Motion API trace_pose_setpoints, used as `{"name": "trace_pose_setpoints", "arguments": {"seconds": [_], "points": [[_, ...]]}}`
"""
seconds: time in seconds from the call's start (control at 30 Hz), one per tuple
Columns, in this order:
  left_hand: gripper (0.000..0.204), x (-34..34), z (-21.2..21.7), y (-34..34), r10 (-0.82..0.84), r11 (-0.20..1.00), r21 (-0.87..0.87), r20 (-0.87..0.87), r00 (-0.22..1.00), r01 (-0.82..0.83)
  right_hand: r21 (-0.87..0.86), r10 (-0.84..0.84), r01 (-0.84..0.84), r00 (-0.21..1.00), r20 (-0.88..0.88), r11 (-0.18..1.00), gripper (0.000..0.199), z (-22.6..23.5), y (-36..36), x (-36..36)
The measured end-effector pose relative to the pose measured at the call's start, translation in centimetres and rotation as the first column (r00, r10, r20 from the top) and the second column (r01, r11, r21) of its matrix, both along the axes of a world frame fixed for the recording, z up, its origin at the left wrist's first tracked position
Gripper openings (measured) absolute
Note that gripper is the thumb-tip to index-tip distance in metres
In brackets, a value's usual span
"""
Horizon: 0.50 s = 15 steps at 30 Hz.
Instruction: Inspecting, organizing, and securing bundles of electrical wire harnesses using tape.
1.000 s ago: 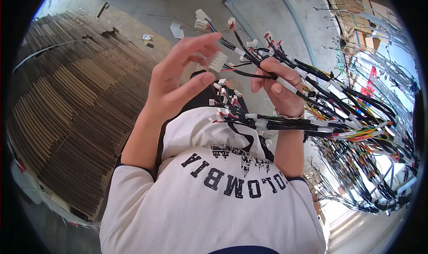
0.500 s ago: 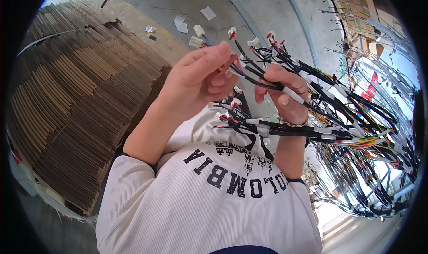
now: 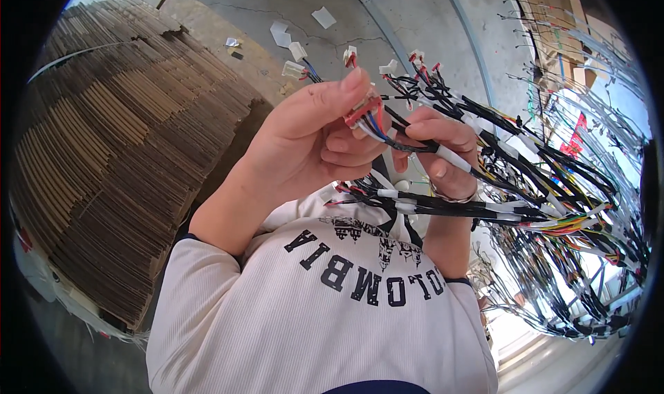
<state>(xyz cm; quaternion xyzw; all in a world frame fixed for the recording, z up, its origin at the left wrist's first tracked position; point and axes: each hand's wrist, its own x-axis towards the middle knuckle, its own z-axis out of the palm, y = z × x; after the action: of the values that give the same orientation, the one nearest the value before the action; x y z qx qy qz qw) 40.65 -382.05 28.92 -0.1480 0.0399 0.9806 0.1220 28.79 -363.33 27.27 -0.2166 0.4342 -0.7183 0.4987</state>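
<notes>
L hand (image 3: 315, 127) pinching red-&-white connector (image 3: 364, 110) btwn thumb & fingers, just L of R hand (image 3: 449, 132), which pinches black cable (image 3: 415, 147) nr white label (image 3: 453, 159); wire bundle (image 3: 508, 155) spreads off R, cardboard stack (image 3: 117, 166) far L

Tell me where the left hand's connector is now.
In the head view, the connector is slightly right of centre in the upper half, pinched by the left hand, just left of the right hand, which holds a black cable.
</notes>
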Motion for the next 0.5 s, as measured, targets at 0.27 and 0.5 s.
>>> {"name": "trace_pose_setpoints", "arguments": {"seconds": [0.27,0.5], "points": [[0.042,0.3,-0.5,-1.5,0.360,0.482,-0.835,-0.087,0.929,-0.266,-0.026,-0.013,0.012,1.000,-0.018,1.000,0.046,-0.1,0.2,-0.1],[0.038,-1.5,-4.0,-3.5,0.010,0.229,-0.972,-0.054,0.998,-0.055,-0.032,-0.027,0.029,0.999,0.038,0.999,0.045,0.0,0.0,0.3]]}}
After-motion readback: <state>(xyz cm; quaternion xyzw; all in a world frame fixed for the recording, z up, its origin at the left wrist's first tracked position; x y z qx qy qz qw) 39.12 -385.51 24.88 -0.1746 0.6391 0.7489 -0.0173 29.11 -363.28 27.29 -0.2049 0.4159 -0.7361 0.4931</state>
